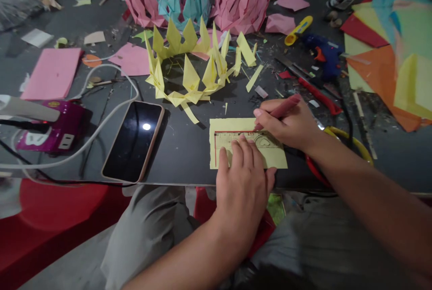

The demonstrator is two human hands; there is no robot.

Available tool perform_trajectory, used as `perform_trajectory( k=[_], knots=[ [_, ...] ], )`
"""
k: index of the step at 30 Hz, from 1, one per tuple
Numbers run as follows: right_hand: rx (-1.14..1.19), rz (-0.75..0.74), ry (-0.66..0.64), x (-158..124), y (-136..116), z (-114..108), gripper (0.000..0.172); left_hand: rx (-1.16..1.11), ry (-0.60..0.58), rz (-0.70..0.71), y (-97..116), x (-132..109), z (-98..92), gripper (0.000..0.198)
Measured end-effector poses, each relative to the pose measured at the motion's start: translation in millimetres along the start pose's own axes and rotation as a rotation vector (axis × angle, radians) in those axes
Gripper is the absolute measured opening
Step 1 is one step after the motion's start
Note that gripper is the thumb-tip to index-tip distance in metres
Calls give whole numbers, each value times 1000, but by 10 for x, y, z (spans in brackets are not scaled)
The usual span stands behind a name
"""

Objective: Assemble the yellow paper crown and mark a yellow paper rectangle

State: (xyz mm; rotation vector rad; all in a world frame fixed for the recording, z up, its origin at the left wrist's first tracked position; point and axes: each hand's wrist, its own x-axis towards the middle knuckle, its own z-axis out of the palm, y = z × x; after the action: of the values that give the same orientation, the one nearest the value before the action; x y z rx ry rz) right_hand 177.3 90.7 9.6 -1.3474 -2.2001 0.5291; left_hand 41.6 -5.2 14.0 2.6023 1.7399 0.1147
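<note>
A pale yellow paper (248, 124) lies at the table's front edge, with a red line down its left side and another along its top. On it rests a clear ruler (265, 140) with a heart-shaped cutout. My left hand (243, 168) lies over the ruler and paper, fingers spread and pressing down, palm toward the table. In my right hand (290, 123) is a dark red marker (282, 106), its tip down at the ruler's upper edge near the top red line. The tip itself is mostly hidden by my fingers.
A phone (133, 141) lies left of the paper, beside a purple power adapter (56, 132) with cables. Behind stand a yellow folded-paper ring (191, 78) and pink (245, 0) and blue (184, 2) ones. To the right are a glue gun (326, 56), scissors (320, 96) and coloured paper (374, 69).
</note>
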Motion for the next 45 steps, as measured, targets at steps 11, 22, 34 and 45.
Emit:
perform_trajectory(
  k=[11, 22, 34, 45],
  knots=[
    [-32, 46, 30, 17, 7, -15, 39, -5, 23, -1, 3, 8, 29, 46],
    [139, 80, 93, -2, 21, -41, 39, -2, -7, 5, -14, 16, 15, 45],
    [-118, -27, -102, -639, 269, -378, 38, -94, 11, -23, -38, -7, 29, 38],
    [-149, -168, -34, -651, 402, -314, 28, -246, 188, 114, -49, -193, -18, 28]
  ],
)
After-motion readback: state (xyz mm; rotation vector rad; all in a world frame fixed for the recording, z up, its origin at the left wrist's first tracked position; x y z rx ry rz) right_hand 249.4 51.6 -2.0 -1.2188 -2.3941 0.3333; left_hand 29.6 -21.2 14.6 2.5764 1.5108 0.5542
